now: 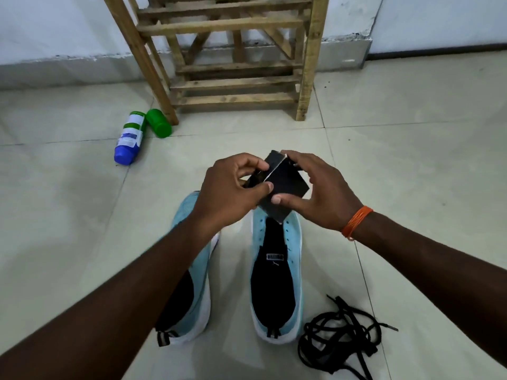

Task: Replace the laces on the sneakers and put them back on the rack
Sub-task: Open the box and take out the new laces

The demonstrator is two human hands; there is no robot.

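Pale tiled floor (411, 160), I see 2 unlaced light-blue sneakers (295, 242), left hand (233, 196) and right hand (321, 193) pinching flat black packet (288, 185) (contents unclear), black laces (336, 329) beside.

**Unlaced sneakers, loose laces, packet aloft**

The left sneaker (199, 286) and right sneaker (275, 281), light blue with black tongues and empty eyelets, point toward the wooden rack (233, 86). Tangled black laces (337, 335) lie beside the right one. A black packet (285, 187) is held above their toes.

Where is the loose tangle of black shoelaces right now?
In the head view the tangle of black shoelaces lies on the pale tiled floor at lower right, just right of the heel of the right-hand light-blue sneaker.
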